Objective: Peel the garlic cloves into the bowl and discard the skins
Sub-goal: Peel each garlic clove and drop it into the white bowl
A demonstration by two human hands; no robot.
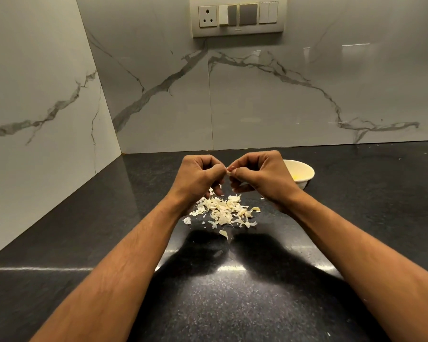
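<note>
Pinching a garlic clove [228, 172] in both hands, white bowl [304, 172] beside.

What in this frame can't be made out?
- Garlic clove, head view: mostly hidden by fingertips of left hand and right hand.
- Bowl contents: near side covered by the right hand.
- Skin pile: any unpeeled cloves indistinguishable.

The left hand [200, 174] and right hand [258, 174] meet above the black granite counter [84, 218], pinching one garlic clove [228, 172] between curled fingertips; papery skins [224, 210] lie scattered below; a white bowl [300, 173] sits just beyond the right hand.
</note>
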